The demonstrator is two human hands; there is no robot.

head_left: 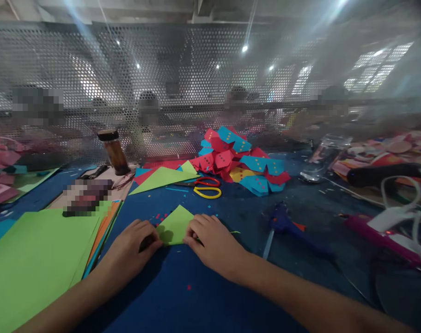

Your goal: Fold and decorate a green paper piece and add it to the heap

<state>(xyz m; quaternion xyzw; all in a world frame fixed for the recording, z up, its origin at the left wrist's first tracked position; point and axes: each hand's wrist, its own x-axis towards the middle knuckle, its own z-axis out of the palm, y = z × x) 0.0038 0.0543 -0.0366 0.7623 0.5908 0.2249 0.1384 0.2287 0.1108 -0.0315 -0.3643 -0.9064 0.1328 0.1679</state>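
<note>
2 hands (210, 243) on 1 green paper triangle (176, 225) | 1 scissors (208, 194)

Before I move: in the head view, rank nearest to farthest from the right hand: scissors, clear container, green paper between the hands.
1. Green paper: at the right hand, on its left side.
2. Scissors: just beyond the hand.
3. Clear container: well off to the right, farther back.

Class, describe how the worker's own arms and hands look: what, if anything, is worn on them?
Both the left hand and right hand are ungloved. The left forearm and right forearm are bare, with no sleeve, watch or bracelet showing. No rings are visible, though some fingers are partly hidden.
</note>
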